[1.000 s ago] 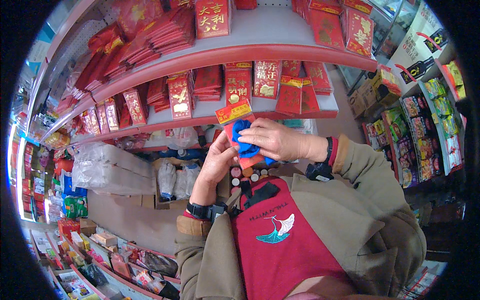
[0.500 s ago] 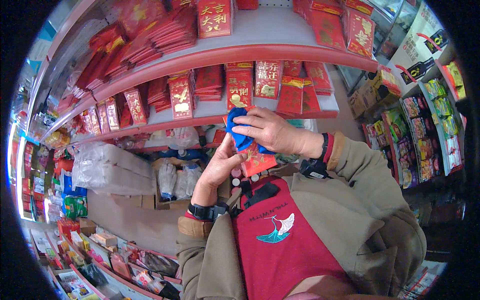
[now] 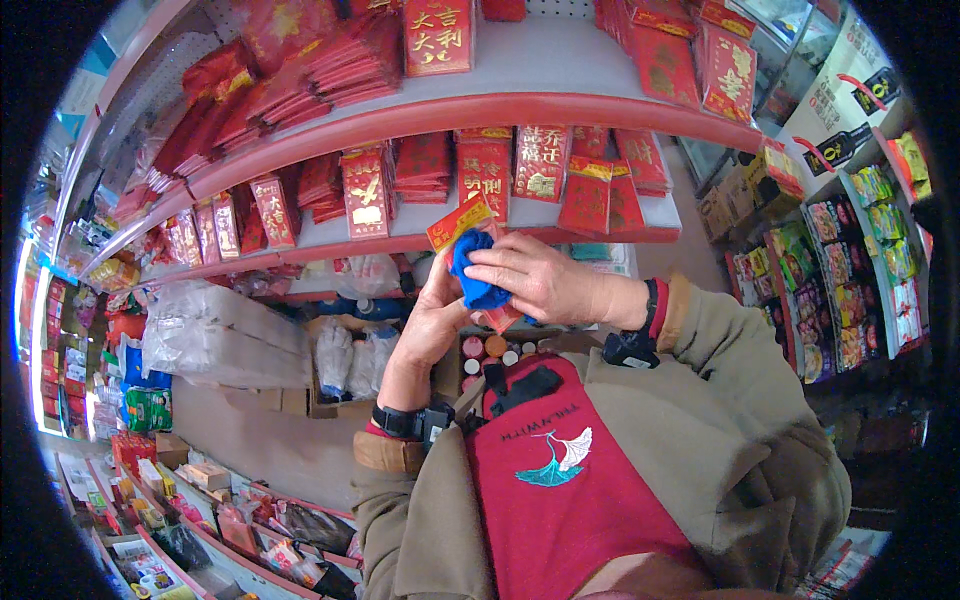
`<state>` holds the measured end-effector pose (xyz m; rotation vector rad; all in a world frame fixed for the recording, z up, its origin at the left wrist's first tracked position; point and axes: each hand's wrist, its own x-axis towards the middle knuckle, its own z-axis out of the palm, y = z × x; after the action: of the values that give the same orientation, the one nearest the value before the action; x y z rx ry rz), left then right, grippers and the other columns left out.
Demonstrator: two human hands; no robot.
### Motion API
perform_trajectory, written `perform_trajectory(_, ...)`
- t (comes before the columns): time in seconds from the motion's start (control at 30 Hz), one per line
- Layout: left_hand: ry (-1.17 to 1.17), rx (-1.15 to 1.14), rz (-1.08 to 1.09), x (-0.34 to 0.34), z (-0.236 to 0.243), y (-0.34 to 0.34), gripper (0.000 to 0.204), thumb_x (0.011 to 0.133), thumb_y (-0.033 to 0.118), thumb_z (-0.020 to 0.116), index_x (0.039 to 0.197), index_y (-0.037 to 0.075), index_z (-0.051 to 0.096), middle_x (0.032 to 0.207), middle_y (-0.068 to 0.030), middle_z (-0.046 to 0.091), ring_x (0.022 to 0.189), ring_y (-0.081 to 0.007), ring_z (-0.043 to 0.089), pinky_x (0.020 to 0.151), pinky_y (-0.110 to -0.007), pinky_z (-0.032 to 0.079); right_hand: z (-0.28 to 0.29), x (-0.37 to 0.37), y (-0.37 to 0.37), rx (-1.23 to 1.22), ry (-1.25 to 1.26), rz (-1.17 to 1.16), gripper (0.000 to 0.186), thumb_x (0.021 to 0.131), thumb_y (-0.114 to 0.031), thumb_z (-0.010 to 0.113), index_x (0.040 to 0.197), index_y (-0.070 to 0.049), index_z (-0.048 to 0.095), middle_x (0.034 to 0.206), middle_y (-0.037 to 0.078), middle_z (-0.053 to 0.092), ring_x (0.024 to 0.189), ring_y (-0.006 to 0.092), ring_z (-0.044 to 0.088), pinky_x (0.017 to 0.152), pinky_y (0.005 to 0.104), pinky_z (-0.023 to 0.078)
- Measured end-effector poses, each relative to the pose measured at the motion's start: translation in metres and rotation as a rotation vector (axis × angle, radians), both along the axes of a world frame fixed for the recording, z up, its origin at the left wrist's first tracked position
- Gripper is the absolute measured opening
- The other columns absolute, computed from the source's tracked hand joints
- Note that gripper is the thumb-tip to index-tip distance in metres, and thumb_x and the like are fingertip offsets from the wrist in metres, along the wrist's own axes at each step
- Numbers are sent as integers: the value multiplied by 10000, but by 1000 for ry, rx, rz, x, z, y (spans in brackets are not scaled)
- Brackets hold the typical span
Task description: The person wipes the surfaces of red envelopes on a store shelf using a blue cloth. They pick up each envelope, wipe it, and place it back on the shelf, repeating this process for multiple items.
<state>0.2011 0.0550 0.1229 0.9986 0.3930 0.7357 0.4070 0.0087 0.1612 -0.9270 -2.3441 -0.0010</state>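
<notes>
In front of my chest, my left hand (image 3: 432, 315) is closed round a pack of red envelopes (image 3: 460, 222). The pack's yellow-and-red top end sticks up above my fingers, and a small lower corner shows beneath them. My right hand (image 3: 555, 283) grips a bunched blue cloth (image 3: 478, 275) with bent fingers and presses it on the pack's face. Cloth and fingers hide most of the pack.
Just beyond my hands runs a red-edged shelf (image 3: 350, 243) with upright red envelope packs. A higher shelf (image 3: 440, 108) carries more piles. Below left sit a plastic-wrapped bundle (image 3: 225, 335) and a box of white gloves (image 3: 335, 360). Snack racks (image 3: 835, 265) stand at right.
The envelope pack has moved up in my hands: its lower part showed below them before, and now its top end shows above. The blue cloth stays in my right hand.
</notes>
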Motion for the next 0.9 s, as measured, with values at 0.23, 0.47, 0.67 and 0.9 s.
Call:
perform_trajectory(0.23,7,-28,85,-5,3,7,708,878,-48,577,1480,184,283,1266,-64,584,1028,-138,617,713,-234,516,1,0,-8,-111,10,156,483,695,-17,664,1174,-36,608,1233,113,584,1092,318,536,978,415,447)
perform_trajectory(0.47,-7,-76,138,-9,-5,7,550,953,58,564,1439,178,335,1188,-41,617,943,-115,633,714,-255,527,-6,8,-12,-136,-8,195,418,704,-35,653,1122,-38,634,1185,108,604,1056,304,552,952,409,462)
perform_trajectory(0.67,25,-28,206,-18,-8,7,484,965,101,558,1419,115,392,1192,-50,618,1001,-151,634,826,-321,545,3,24,-13,-199,140,39,442,712,-9,612,1152,-50,618,1174,129,612,1100,338,559,976,421,456)
perform_trajectory(0.9,18,-25,83,-19,-5,0,450,953,123,591,1378,50,462,1253,-56,604,1084,-161,610,877,-317,510,21,42,-8,-751,711,-301,476,874,-89,626,1333,-30,512,1160,60,628,1039,130,584,904,310,484)
